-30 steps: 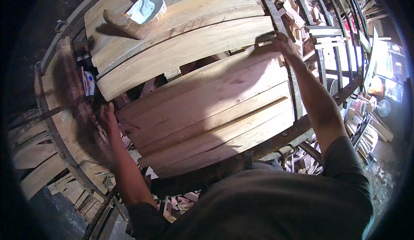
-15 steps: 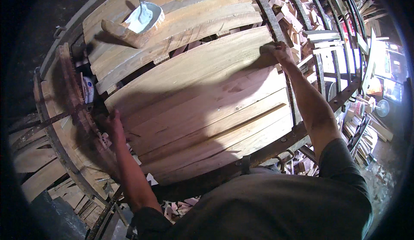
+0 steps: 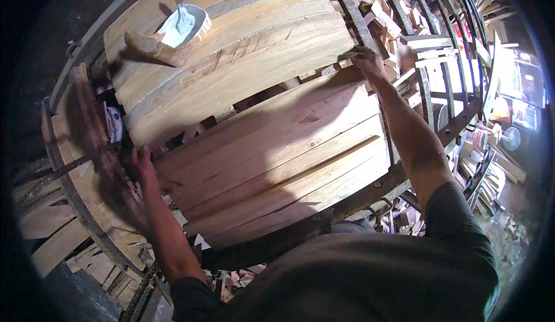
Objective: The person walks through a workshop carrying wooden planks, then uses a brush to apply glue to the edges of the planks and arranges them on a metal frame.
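Pale wooden boards lie side by side in two groups on a dark metal frame, with a gap between them. My right hand (image 3: 368, 65) grips the right end of a wooden board (image 3: 248, 88), the nearest one of the far group. At that board's left end is my left hand (image 3: 143, 163), in shadow, its fingers at the corner and partly hard to make out. The near group of boards (image 3: 272, 154) lies between my arms. On the far boards rests a cut-open container (image 3: 196, 30) of whitish paste with a spatula (image 3: 181, 10) standing in it.
Metal bars (image 3: 352, 15) run beneath and right of the boards. A metal rail (image 3: 370, 189) crosses in front of me. Wood offcuts (image 3: 384, 21) are heaped at the right, with stacked strips (image 3: 428, 47) nearby. More planks (image 3: 60, 241) lie at the lower left.
Both hands have moved away from me with the board. It has left the near group and now lies against the far boards, so the gap is on its near side.
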Demonstrator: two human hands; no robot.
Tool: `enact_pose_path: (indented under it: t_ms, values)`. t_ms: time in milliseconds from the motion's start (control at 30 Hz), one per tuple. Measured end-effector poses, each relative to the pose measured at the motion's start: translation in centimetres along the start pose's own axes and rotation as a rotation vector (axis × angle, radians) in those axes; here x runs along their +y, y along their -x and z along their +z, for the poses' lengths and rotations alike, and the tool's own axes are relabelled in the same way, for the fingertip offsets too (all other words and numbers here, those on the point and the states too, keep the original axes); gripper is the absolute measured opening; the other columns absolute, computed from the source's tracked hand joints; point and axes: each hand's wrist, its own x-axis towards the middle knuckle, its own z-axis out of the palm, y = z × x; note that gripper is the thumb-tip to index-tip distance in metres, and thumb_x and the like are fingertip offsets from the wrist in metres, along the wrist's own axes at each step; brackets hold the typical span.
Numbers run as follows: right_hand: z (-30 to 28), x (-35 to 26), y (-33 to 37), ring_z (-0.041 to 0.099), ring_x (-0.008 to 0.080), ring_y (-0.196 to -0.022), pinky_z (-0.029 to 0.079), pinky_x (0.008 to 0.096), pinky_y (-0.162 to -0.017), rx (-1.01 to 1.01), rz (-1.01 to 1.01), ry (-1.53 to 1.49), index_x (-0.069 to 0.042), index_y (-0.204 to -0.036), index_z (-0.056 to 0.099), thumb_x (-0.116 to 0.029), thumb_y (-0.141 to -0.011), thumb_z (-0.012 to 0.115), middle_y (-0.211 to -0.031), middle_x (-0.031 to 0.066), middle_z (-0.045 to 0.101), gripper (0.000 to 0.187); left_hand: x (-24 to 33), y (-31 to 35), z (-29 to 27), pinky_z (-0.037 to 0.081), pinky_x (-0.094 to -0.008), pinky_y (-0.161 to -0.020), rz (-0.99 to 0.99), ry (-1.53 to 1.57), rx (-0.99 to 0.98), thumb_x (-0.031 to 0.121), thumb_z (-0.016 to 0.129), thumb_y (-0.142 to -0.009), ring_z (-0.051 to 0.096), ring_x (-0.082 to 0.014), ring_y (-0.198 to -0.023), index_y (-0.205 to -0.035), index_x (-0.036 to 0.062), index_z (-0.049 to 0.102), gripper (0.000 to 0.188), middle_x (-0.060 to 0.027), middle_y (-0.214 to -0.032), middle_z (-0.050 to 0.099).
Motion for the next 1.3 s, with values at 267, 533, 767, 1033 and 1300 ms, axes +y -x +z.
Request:
enact_pose_path:
  t_ms: [267, 533, 767, 1033, 1300]
  values:
    - [-6.0, 8.0, 10.8, 0.06, 0.016, -0.101, 0.047, 0.0307, -0.088, -0.029, 0.137, 0.145, 0.004, -0.13, 0.057, -0.041, -0.093, 0.062, -0.11, 0.01, 0.066, 0.058, -5.9, 16.0, -3.7, 0.033, -0.0408, -0.111, -0.553, 0.285, -0.152, 0.047, 0.054, -0.096, 0.043, -0.0278, -0.133, -0.146, 0.0019, 0.042, 0.068, -0.0142, -0.146, 0.045]
    - [-9.7, 13.1, 28.6, 0.058, 0.0129, -0.086, 0.046, 0.0308, -0.079, -0.009, 0.397, 0.049, -0.003, -0.112, 0.063, -0.035, -0.099, 0.053, -0.091, 0.0012, 0.064, 0.036, -12.0, 26.3, -7.0, 0.041, -0.0391, -0.099, -0.482, 0.138, -0.286, 0.044, 0.051, -0.098, 0.054, -0.0277, -0.112, -0.123, 0.0014, 0.059, 0.05, -0.0156, -0.121, 0.059]
    - [-7.1, 10.9, 31.4, 0.06, 0.0154, -0.08, 0.049, 0.0319, -0.074, -0.001, 0.596, -0.328, -0.005, -0.103, 0.062, -0.025, -0.094, 0.061, -0.087, 0.0027, 0.062, 0.023, -14.3, 31.7, -7.4, 0.038, -0.0445, -0.105, -0.707, 0.155, -0.137, 0.053, 0.049, -0.096, 0.05, -0.0312, -0.12, -0.132, 0.0027, 0.049, 0.061, -0.0145, -0.131, 0.052]
    - [-6.7, 10.3, 31.2, 0.064, 0.0249, -0.093, 0.053, 0.0387, -0.079, 0.018, 0.651, -0.275, 0.005, -0.116, 0.055, -0.022, -0.091, 0.06, -0.104, 0.0166, 0.065, 0.037, -14.2, 34.7, -4.7, 0.033, -0.0506, -0.111, -0.9, 0.563, 0.012, 0.064, 0.047, -0.093, 0.043, -0.0327, -0.133, -0.145, 0.0074, 0.04, 0.077, -0.0141, -0.147, 0.043]
    - [-4.6, 10.5, 30.2, 0.061, 0.0195, -0.082, 0.052, 0.0367, -0.071, 0.14, 0.648, -0.177, 0.0, -0.114, 0.057, -0.017, -0.094, 0.06, -0.092, 0.0072, 0.061, 0.027, -7.0, 31.0, -1.3, 0.038, -0.0548, -0.106, -0.666, 0.711, 0.013, 0.057, 0.057, -0.088, 0.048, -0.0355, -0.126, -0.145, 0.011, 0.04, 0.075, -0.0164, -0.144, 0.045]
